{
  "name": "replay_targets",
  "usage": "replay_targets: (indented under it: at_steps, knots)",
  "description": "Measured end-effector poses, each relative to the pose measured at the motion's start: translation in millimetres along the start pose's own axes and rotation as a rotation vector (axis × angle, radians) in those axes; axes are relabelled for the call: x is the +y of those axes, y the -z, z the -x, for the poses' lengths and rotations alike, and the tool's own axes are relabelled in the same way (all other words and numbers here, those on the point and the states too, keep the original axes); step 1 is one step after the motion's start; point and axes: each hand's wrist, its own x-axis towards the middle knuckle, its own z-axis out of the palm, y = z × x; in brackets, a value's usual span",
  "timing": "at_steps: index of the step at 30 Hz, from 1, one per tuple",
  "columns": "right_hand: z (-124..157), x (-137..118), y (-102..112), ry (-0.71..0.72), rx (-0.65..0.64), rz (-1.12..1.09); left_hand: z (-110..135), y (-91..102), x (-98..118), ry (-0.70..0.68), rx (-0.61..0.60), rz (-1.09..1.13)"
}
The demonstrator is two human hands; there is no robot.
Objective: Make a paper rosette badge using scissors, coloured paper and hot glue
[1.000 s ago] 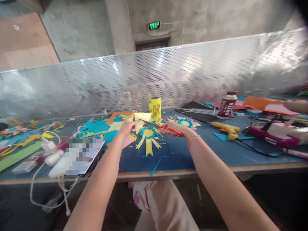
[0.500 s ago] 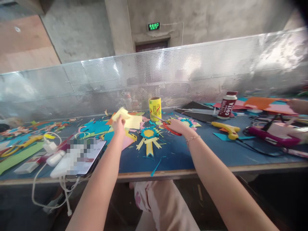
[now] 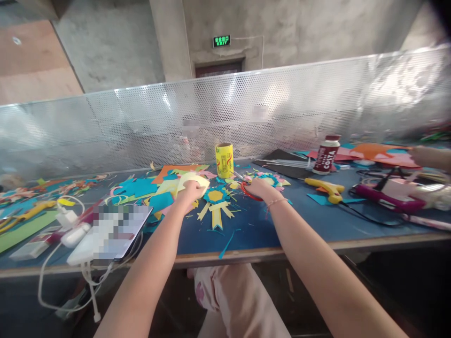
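In my left hand a piece of pale yellow paper is pinched, above a pile of coloured paper scraps. Red-handled scissors are gripped in my right hand, their blades pointing up and left towards a yellow cardboard tube that stands upright. Between the hands a blue and yellow paper rosette with pale yellow ribbon tails lies flat on the table. Another blue and pink rosette is partly hidden behind my right hand.
At the left lie a phone, cables and a white charger. On the right are a yellow glue gun, a brown-labelled bottle and a purple tool. Another person's hand reaches in at the far right. A perforated metal screen borders the back.
My left hand has moved right and lower with the yellow paper, closer to the rosette. My right hand has shifted slightly left in view, still holding the scissors.
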Motion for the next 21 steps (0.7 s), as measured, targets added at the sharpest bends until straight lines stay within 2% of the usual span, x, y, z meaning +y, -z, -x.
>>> replay_targets:
  at_steps: [4, 5, 7, 16, 18, 21]
  knots:
    - [0, 4, -3, -0.008, -0.026, 0.017, 11, -5.9, 18, -0.134, -0.31, -0.132]
    - [0, 4, -3, -0.008, -0.039, 0.022, 13, -7.2, 20, -0.158, -0.358, -0.126]
    - [1, 5, -4, 0.005, -0.054, 0.036, 15, -9.6, 21, -0.172, -0.368, -0.091]
    - [1, 4, -6, 0.026, -0.064, 0.091, -8, -18.1, -11, -0.23, 0.003, -0.003]
    - [3, 5, -5, 0.017, -0.041, 0.1, -12, -13.5, -17, -0.157, 0.145, -0.001]
    - [7, 3, -2, 0.007, 0.023, 0.086, -17, 3.0, -28, 0.065, 0.416, 0.047]
